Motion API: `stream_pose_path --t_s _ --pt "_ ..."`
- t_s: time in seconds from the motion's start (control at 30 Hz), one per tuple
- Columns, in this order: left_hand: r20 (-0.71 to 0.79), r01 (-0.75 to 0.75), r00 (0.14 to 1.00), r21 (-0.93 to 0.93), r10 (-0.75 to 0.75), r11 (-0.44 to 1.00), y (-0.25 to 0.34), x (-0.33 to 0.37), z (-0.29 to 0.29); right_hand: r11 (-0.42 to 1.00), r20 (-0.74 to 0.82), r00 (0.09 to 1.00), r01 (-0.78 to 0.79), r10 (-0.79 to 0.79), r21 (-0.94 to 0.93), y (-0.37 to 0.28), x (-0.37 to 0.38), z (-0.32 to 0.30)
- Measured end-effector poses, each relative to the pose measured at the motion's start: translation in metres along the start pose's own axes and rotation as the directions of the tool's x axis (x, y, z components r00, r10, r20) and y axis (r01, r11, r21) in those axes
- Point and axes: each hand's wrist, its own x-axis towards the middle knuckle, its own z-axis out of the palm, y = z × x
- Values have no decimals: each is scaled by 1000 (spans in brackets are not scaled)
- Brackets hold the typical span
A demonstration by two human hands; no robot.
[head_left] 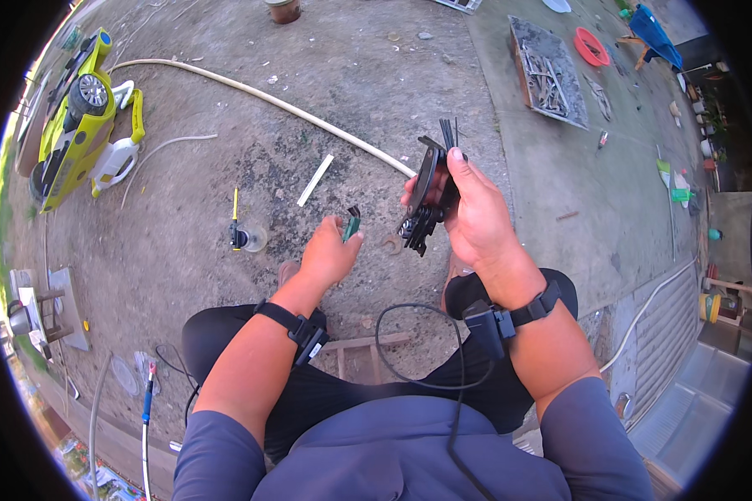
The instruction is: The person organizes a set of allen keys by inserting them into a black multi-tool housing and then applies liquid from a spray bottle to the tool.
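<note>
My right hand [480,219] is closed around a black metal assembly [427,179], held upright in front of my right knee. It has curved side plates, several thin dark rods sticking up at its top and jagged pieces at its lower end; its exact kind is unclear. My left hand [328,253] pinches a small green piece with a dark tip [353,224], apart from the black assembly. Left of that hand, a small clear jar with a dark top [251,239] is on the ground beside a thin yellow stick [235,205]. An open-ended wrench [391,244] lies between my hands.
A pale hose [276,103] runs across the ground behind a white strip [315,180]. A yellow-green wheeled machine [73,134] stands at left. Far right are a metal tray of tools [550,83] and a red basin [591,42]. A black cable [418,384] loops over my lap.
</note>
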Motion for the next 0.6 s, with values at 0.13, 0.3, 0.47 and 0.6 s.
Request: stream_pose_path --t_s 0.13,0.3,0.47,0.6 --pt "174 -41 960 -692 221 721 44 -15 -8 998 -14 1000 16 -15 68 -4 -2 -2" --pt "149 -123 870 -857 470 500 81 -40 -11 986 9 998 -59 58 156 -3 -3 2" --pt "292 -12 865 -801 407 598 82 -43 -16 994 0 998 -55 55 98 3 -6 8" --pt "337 67 885 -775 321 628 91 -49 -24 999 74 996 43 -45 26 5 -5 10"
